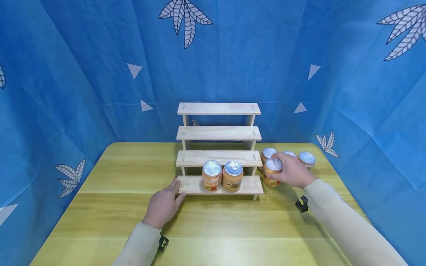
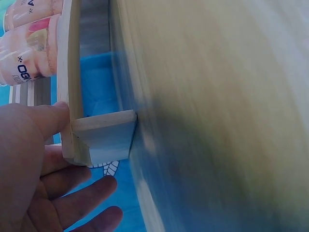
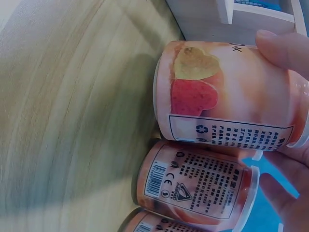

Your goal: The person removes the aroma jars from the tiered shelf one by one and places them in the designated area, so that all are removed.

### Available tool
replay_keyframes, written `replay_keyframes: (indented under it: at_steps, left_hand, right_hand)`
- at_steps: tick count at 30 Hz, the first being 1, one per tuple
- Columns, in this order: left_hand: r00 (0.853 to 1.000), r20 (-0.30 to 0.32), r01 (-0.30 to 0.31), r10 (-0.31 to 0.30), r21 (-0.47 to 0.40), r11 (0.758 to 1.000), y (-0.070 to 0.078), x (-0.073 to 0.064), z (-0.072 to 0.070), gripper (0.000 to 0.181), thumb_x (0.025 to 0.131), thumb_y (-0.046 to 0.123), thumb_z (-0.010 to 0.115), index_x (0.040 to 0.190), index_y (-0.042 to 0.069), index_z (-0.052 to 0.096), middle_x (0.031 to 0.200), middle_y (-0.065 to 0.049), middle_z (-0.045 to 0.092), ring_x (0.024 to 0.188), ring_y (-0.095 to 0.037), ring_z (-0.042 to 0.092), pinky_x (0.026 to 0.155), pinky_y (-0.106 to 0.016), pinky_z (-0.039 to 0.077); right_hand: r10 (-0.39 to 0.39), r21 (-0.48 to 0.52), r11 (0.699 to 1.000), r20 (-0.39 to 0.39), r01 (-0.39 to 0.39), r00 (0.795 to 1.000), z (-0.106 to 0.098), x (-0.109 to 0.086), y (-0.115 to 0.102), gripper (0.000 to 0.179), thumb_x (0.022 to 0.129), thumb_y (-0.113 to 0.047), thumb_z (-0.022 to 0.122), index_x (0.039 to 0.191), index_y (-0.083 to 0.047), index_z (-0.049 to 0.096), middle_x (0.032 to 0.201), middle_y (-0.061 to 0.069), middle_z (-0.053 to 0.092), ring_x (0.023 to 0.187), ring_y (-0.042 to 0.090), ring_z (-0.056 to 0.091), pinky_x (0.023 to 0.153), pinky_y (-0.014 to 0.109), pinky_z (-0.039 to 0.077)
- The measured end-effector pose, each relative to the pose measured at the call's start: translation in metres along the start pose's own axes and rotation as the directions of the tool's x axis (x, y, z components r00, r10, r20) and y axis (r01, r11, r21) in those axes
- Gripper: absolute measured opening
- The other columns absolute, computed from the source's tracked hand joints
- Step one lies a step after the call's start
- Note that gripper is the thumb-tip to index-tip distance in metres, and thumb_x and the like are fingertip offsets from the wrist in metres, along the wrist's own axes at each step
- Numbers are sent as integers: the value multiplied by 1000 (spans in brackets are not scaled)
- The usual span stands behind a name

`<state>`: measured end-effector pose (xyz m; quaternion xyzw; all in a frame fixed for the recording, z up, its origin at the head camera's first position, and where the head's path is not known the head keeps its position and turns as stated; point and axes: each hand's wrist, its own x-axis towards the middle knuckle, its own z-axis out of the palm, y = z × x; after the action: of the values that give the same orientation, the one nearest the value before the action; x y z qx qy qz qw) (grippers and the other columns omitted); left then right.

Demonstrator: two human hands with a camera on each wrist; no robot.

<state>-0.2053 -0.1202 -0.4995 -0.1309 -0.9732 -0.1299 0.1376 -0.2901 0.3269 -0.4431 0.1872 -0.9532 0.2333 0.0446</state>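
Observation:
My right hand (image 1: pixel 294 171) holds an orange-labelled can (image 3: pixel 227 94) with a silver lid between thumb and fingers, just right of the stepped wooden shelf. More such cans stand close behind it, one of them the rightmost can (image 1: pixel 307 159). My left hand (image 1: pixel 163 205) grips the left end of the lowest step (image 1: pixel 189 184). In the left wrist view the thumb lies on the board and the other fingers are spread past its end. Two like cans, a left can (image 1: pixel 212 176) and a right can (image 1: pixel 232 177), stand side by side on that step.
Above are three more steps, with the top step (image 1: pixel 219 108) near the blue cloth (image 1: pixel 233 66) that surrounds the table on three sides. The yellowish wooden table (image 1: pixel 139 162) extends to both sides of the shelf and in front of it.

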Motion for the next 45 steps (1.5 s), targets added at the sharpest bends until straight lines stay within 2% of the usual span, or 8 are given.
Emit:
replay_keyframes:
  at_steps: [10, 16, 25, 29, 34, 41, 43, 45]
  left_hand:
    - [1000, 23, -3, 3, -4, 1000, 1, 1, -3, 54, 97, 36, 68, 136, 0, 61, 141, -18, 57, 80, -35, 72, 55, -38, 55]
    - [1000, 26, 4, -4, -11, 1000, 1, 1, -3, 55, 97, 37, 68, 137, 0, 60, 142, -17, 56, 83, -37, 72, 57, -41, 56]
    - [1000, 28, 10, -10, -9, 1000, 3, 1, -5, 54, 97, 36, 68, 137, 0, 61, 142, -17, 57, 75, -34, 72, 53, -36, 53]
    - [999, 37, 20, -19, -11, 1000, 3, 2, -6, 55, 98, 37, 67, 138, 0, 59, 143, -17, 56, 84, -37, 72, 59, -41, 56]
    - [998, 61, 28, -27, -10, 1000, 2, 1, -4, 56, 99, 39, 64, 140, 1, 58, 145, -17, 54, 91, -38, 72, 67, -45, 59]
    - [999, 42, 18, -17, -13, 1000, 0, 1, -3, 54, 99, 37, 66, 138, 1, 59, 143, -17, 56, 68, -30, 70, 54, -35, 53]
    - [999, 33, 11, -10, -17, 1000, 0, 2, -3, 54, 98, 36, 67, 138, 1, 60, 143, -17, 56, 64, -27, 68, 51, -34, 51]
    - [1000, 28, 10, -9, -21, 1000, 0, 2, -4, 54, 98, 36, 67, 138, 1, 60, 143, -17, 56, 62, -27, 67, 50, -33, 51]
  right_hand:
    - [-29, -61, 998, -26, 27, 999, 11, -4, 0, 56, 73, -36, 92, 114, -9, 67, 104, 7, 66, 96, 26, 60, 81, 49, 52]
    - [-41, -96, 995, -44, 37, 998, 10, -2, -3, 57, 71, -37, 92, 113, -8, 67, 103, 6, 66, 98, 29, 57, 86, 53, 44]
    - [-30, -128, 991, 12, 32, 999, 6, -2, -4, 58, 71, -40, 91, 112, -10, 64, 100, 2, 67, 92, 24, 60, 76, 47, 50]
    - [-36, -139, 990, 27, 39, 999, 6, -3, -3, 60, 72, -41, 91, 114, -10, 62, 103, 2, 67, 91, 23, 62, 76, 46, 52]
    - [-46, -91, 995, 16, 48, 999, 5, -4, -3, 55, 79, -42, 86, 117, -9, 66, 108, 5, 68, 96, 24, 62, 80, 45, 53]
    - [-22, 28, 999, 23, 22, 999, -12, 2, -10, 54, 96, -42, 69, 130, 0, 61, 90, 9, 59, 75, 22, 52, 67, 38, 44]
    - [-1, 31, 1000, 29, 0, 1000, -17, 6, -15, 58, 98, -42, 65, 136, 1, 57, 100, 13, 63, 76, 22, 55, 70, 40, 48]
    - [22, 35, 999, 30, -23, 999, -21, 10, -21, 62, 99, -44, 63, 142, -1, 54, 119, 18, 64, 85, 26, 61, 77, 47, 53]
